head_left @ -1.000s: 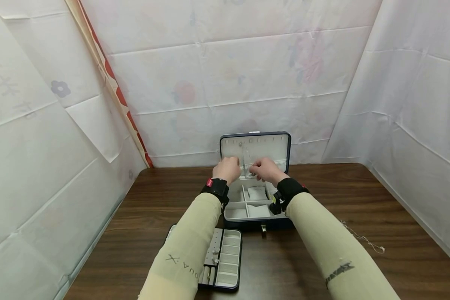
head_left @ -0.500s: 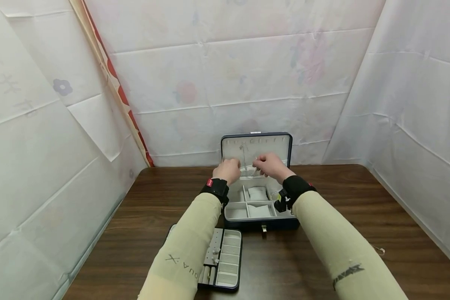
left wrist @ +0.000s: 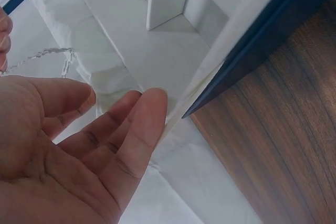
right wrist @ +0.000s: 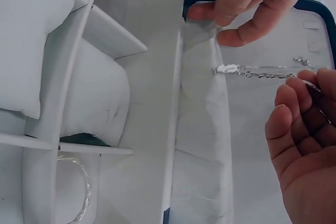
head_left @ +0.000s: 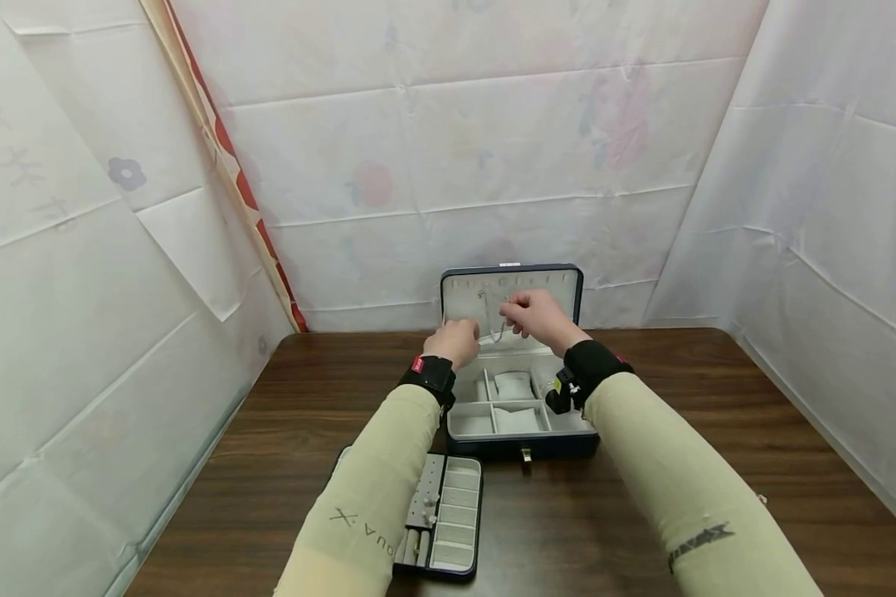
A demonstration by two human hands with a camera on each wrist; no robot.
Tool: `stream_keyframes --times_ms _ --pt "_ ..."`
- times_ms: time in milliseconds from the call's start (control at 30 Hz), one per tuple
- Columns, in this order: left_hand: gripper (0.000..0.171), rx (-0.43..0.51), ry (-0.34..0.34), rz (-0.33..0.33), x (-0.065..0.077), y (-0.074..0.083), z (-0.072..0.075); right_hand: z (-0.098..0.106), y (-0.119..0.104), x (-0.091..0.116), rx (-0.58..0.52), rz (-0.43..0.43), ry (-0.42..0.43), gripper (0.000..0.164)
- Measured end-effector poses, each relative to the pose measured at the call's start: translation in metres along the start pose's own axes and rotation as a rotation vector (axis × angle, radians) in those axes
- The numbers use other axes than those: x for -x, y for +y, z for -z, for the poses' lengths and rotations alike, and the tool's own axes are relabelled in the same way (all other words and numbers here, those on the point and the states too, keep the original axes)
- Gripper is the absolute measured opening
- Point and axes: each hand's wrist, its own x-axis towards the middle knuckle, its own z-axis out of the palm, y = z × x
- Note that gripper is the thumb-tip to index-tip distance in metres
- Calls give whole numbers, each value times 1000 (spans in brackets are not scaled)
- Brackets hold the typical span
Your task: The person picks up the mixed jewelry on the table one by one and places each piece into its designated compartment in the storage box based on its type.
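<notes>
A wooden table (head_left: 664, 414) bears one open jewelry box (head_left: 493, 447) and one compartmented tray (head_left: 457, 514), partly blocked by the left sleeve (head_left: 373, 489). At the raised lid (head_left: 556, 294), the left hand (head_left: 454, 341) holds its fingers apart; beyond two white cushions (head_left: 513, 385), the right hand (head_left: 542, 319) pinches one silver chain (right wrist: 268, 75).

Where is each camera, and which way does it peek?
Head: worn on the head, looking forward and down at the table, open box and tray; both sleeves, left grip and right grip show.
Left wrist: on that wrist, looking past the left grip at the box; a bit of the right grip peeks in.
Right wrist: on that wrist, looking across the box to its lid; both grips show.
Both wrist views share the box and silver chain.
</notes>
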Motion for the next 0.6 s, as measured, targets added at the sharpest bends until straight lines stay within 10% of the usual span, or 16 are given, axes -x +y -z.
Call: stream_keyframes --times_ms 600 --pt "26 -23 -26 -12 7 4 6 -1 -10 -4 13 39 55 29"
